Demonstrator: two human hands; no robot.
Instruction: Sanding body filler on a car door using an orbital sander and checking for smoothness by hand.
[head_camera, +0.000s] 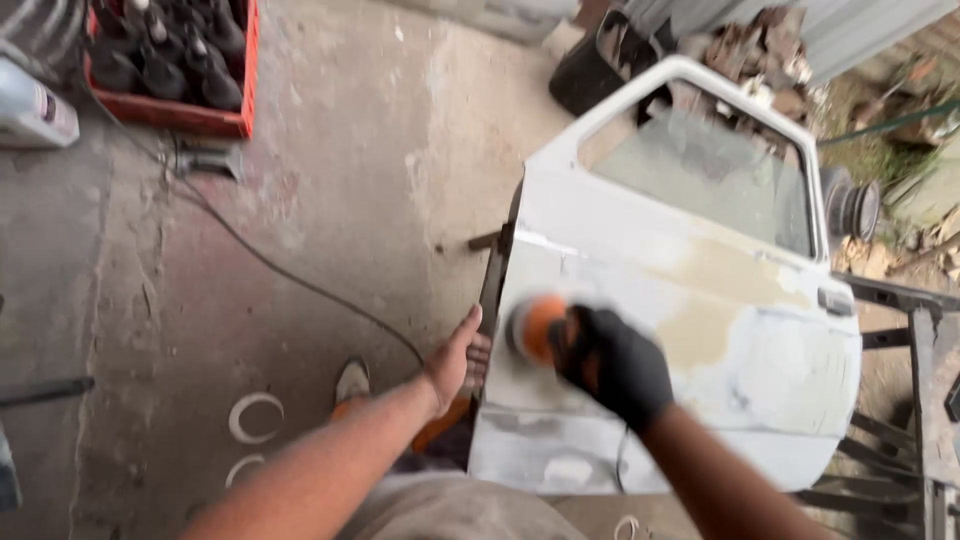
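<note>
Both forearms reach in from the lower edge; the bare left hand (455, 360) grips the near edge of the pale grey car door panel with beige filler patches (690, 330); the black-gloved right hand (610, 365) is closed around the blurred orange round sander (535, 328), pressed against the door's face; beyond, a black cable (270, 265) crosses the stained concrete floor (350, 150) toward the red plastic crate of dark bottles (170, 60).

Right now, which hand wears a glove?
The right hand: it wears a black glove and grips the orange sander on the white car door. The left hand is bare, holding the door's edge.
</note>
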